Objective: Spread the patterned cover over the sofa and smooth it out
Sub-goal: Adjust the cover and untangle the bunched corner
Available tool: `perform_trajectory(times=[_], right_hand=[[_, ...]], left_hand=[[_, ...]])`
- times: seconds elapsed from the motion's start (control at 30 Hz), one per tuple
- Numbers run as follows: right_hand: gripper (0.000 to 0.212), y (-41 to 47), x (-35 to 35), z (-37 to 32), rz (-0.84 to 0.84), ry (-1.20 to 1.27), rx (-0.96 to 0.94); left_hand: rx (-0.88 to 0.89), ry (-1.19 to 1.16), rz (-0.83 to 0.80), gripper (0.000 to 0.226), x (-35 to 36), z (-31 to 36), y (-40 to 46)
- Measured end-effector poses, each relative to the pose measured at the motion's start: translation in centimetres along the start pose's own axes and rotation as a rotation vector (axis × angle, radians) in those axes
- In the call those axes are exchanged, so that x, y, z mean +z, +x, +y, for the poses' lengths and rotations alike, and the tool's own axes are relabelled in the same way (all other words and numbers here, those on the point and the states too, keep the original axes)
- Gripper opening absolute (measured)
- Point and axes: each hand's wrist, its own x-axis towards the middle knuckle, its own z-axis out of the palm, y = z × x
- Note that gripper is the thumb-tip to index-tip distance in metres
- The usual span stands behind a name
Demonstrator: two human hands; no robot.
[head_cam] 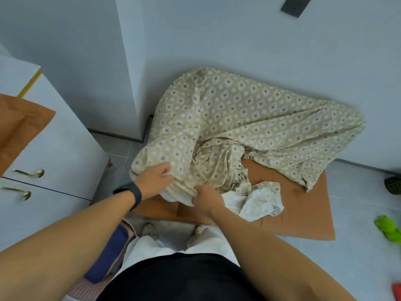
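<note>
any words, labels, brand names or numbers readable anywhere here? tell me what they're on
None can be read.
The patterned cover bears only diamonds and circles, no lettering.
The dark wristband shows a blank face.
The dark plate on the wall shows no readable marking.

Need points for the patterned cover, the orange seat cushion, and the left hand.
patterned cover [249, 118]: head view, on the spread upper part of the fabric.
orange seat cushion [303, 213]: head view, on the bare front right area.
left hand [155, 180]: head view, on the back of the hand.
</note>
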Motion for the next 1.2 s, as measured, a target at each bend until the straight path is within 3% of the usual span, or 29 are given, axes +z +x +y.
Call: perform_trajectory(times=[0.07,0.13,0.27,0.4,0.5,0.53,0.6,0.7,0.73,0.87,0.93,1.03,1.13,1.2], right_hand=[[0.021,0.2,0.2,2.3,0.026,-0.078,0.073],[0.026,0.2,-0.2,5.0,0.059,-0.082,0.158],[0.018,0.4,-2.8,9.5,0.101,-0.045,0.263],[0.02,0.5,-4.5,10.1,0.122,0.148,0.093],[0.016,-0.5,-4.3,9.0,0.021,0.238,-0.141],[0.012,-1.3,-4.2,8.7,-0.012,0.261,-0.213],[0.012,-2.6,-4.1,7.9,-0.058,0.294,-0.325],[0.012,-4.0,-3.5,9.6,-0.034,0.304,-0.326],[0.007,-4.3,-3.3,10.8,-0.04,0.266,-0.288],[0.019,-4.6,-2.6,16.3,-0.164,0.04,-0.114],[0.008,-4.8,-2.3,18.7,-0.193,-0.043,-0.039],[0.031,-4.9,-1.6,22.2,-0.102,-0.082,0.125],[0.027,-5.5,-1.6,23.6,0.023,-0.005,0.26],[0.017,-6.0,-2.0,22.2,0.089,0.065,0.233]], left_hand=[[-0.029,0.001,0.18,0.021,-0.9,0.4,-0.5],[-0.069,0.07,0.237,0.021,-1.0,0.1,-1.0],[-0.217,0.141,0.108,0.029,0.5,-0.6,-1.6],[-0.352,0.181,-0.003,0.018,3.7,0.8,-1.8],[-0.273,0.295,-0.067,0.082,6.8,3.3,-1.2],[-0.214,0.365,-0.102,0.092,8.2,4.5,-0.9],[-0.097,0.477,-0.198,0.08,10.2,6.8,-0.3],[-0.053,0.479,-0.422,0.012,13.0,9.8,0.1],[-0.061,0.472,-0.445,0.016,13.7,10.0,0.3],[-0.163,0.568,-0.408,0.035,14.5,9.1,-0.2],[-0.183,0.585,-0.4,0.036,14.5,8.6,-0.8],[-0.215,0.606,-0.347,0.028,13.7,7.2,-1.6],[-0.29,0.608,-0.405,0.031,12.6,6.1,-2.4],[-0.271,0.595,-0.451,0.039,12.7,6.3,-2.6]])
